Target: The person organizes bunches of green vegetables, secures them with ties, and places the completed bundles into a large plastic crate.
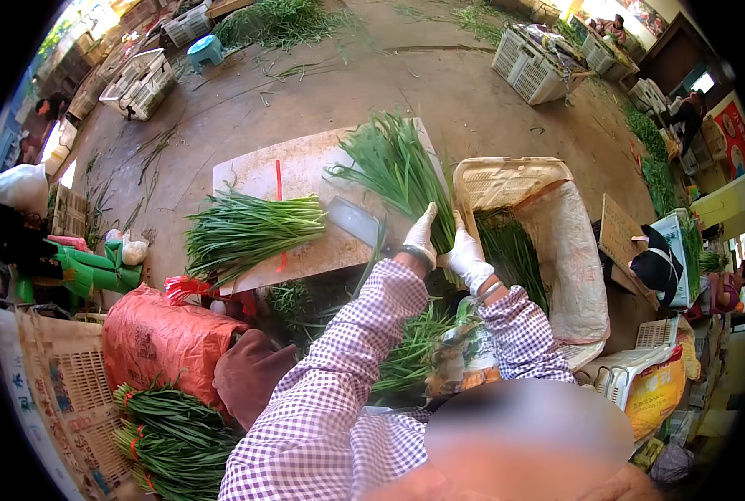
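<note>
A loose bunch of garlic chives (401,166) stretches over the right end of a pale board (247,172), its leaf tips pointing away from me. My left hand (421,238) and my right hand (466,258), both in white gloves, clasp it from either side near the stem ends. Left of it, a second chive bunch (260,232) lies across a red strip (279,175), stems towards the right. Between the two bunches is a flat grey rectangular plate (354,220). Close to my right hand stands a plastic crate (513,166) with more chives (511,250) inside.
Tied chive bundles (178,438) lie at lower left beside a red sack (166,344). Loose greens (410,351) are below my arms. Farther off are white crates (529,69), a blue stool (205,51) and a heap of greens (278,22). Other people work at the room's edges.
</note>
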`<state>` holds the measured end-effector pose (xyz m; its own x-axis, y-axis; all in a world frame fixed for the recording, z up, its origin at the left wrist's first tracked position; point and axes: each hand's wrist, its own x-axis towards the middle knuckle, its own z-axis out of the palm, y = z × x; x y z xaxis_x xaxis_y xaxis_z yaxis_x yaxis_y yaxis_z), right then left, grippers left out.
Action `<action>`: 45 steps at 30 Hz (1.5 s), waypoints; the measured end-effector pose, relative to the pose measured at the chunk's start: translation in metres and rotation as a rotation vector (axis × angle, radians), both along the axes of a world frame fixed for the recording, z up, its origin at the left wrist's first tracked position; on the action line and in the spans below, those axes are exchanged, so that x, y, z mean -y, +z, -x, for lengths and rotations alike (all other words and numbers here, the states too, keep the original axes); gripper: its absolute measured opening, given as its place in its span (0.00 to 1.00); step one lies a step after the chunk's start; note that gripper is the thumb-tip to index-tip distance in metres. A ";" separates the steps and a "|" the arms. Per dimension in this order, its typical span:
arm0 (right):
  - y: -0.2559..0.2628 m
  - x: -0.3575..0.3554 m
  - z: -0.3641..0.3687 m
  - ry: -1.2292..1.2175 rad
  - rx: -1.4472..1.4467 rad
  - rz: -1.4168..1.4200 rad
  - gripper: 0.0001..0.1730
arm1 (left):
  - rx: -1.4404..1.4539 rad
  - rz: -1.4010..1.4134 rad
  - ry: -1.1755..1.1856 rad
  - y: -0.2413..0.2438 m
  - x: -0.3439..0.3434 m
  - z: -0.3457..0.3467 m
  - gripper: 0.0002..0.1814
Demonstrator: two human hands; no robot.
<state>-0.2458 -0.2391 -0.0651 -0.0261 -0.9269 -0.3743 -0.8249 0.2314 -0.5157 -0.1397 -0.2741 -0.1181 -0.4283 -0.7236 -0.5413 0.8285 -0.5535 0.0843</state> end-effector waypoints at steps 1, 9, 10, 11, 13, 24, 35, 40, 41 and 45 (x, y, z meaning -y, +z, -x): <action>0.002 -0.003 -0.001 -0.009 0.026 0.025 0.69 | 0.021 0.005 0.007 0.005 -0.003 -0.002 0.21; 0.001 -0.029 0.007 -0.114 0.906 -0.031 0.35 | 0.268 0.336 0.010 0.062 -0.058 -0.034 0.18; 0.008 -0.032 0.003 -0.117 0.985 -0.081 0.31 | 0.335 0.403 0.050 0.063 -0.065 -0.039 0.21; 0.016 -0.035 -0.003 -0.121 1.063 -0.130 0.27 | 0.389 0.439 0.107 0.057 -0.074 -0.043 0.21; 0.024 -0.042 -0.020 -0.185 1.118 -0.195 0.21 | 0.515 0.521 0.230 0.032 -0.094 -0.056 0.21; 0.023 -0.071 -0.080 -0.193 1.377 -0.124 0.17 | 0.301 0.705 -0.064 0.024 -0.119 -0.090 0.38; -0.024 -0.049 -0.083 -0.305 0.842 -0.266 0.31 | 0.310 0.209 -0.305 -0.045 -0.117 -0.109 0.15; -0.041 -0.048 -0.078 -0.232 0.880 -0.199 0.27 | 0.083 0.275 -0.176 -0.063 -0.120 -0.106 0.17; -0.042 -0.049 -0.074 -0.220 0.896 -0.198 0.26 | 0.043 0.241 -0.128 -0.067 -0.122 -0.105 0.18; -0.054 -0.050 -0.074 -0.204 0.766 -0.162 0.26 | -0.169 0.194 -0.018 -0.063 -0.132 -0.107 0.21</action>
